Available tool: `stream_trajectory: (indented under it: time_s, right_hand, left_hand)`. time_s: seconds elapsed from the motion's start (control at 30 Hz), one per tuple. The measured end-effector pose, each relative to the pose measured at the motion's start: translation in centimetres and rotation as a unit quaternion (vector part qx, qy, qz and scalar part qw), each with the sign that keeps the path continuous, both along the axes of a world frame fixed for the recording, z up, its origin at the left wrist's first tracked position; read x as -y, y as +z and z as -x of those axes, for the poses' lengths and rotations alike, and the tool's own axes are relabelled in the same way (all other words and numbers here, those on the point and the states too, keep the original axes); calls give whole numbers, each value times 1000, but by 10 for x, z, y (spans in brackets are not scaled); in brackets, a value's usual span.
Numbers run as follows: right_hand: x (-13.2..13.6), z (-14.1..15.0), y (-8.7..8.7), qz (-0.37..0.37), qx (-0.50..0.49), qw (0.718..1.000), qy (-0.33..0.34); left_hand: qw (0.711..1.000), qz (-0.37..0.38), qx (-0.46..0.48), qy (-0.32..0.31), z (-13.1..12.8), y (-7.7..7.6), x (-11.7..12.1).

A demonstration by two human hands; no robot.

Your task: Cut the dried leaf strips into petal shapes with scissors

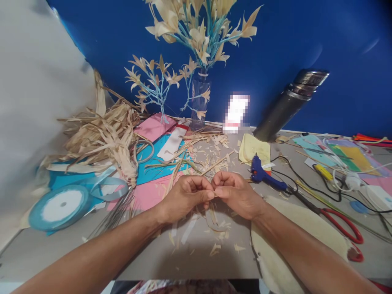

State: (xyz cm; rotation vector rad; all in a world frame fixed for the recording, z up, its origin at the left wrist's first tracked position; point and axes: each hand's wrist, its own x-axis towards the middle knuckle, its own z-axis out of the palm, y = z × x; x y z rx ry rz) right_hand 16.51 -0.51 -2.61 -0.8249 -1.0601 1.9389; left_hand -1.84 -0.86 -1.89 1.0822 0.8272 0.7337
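Note:
Fingertips of my left hand (pixel 191 194) and my right hand (pixel 234 192) meet over the middle of the table, both pinched together. Whatever they grip between them is too small and covered to name. Just below, a thin pale strip (pixel 211 216) hangs or lies curled near the left fingers. Scraps of dried husk (pixel 216 248) are scattered on the table (pixel 153 261) beneath and beyond the hands. To the right of my right hand lies a blue glue gun (pixel 266 175), its nozzle pointing away from me.
At the left are a blue ribbon roll (pixel 63 206), wires (pixel 118 212) and a heap of corn husks (pixel 104 134). Husk flowers (pixel 200 36) stand in a clear bottle (pixel 200 98) at the back. Right: a dark flask (pixel 281 108), red-handled scissors (pixel 344 224), cables (pixel 321 192) and a pale pad (pixel 281 237).

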Motion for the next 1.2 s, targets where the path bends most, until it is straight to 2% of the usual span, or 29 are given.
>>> stream_trajectory:
  time_s: [0.1, 0.23, 0.33, 0.53, 0.67, 0.77, 0.93, 1.03, 1.2]
  right_hand:
    - [-1, -2, 2, -14, -2, 1000, -7]
    - [-1, -4, 3, -75, 89, 993, -16]
    - [-1, -5, 2, -68, 99, 993, -2]
    - [-4, -6, 2, -28, 25, 999, -19]
    - [-2, -5, 3, -54, 70, 996, -11]
    - [0, -3, 3, -36, 61, 998, 0]
    - [-4, -5, 3, 34, -45, 998, 13]
    - [-5, -6, 3, 7, -51, 999, -2]
    - [-2, -2, 1, -52, 36, 998, -26]
  left_hand:
    - [1000, 5, -12, -3, 1, -2, -1]
    - [1000, 5, -22, -4, 1, -2, -2]
    - [1000, 1, -28, 1, 0, 1, -1]
    - [999, 2, -40, 8, 2, -3, -3]
    - [999, 2, -48, 9, 4, -7, -4]
    - [1000, 6, -20, 0, 2, -5, -3]
    - [998, 40, 57, -10, 1, -6, -2]
    - [997, 47, 62, 4, 3, -11, -5]
    - [992, 71, 99, 13, 1, -12, -5]
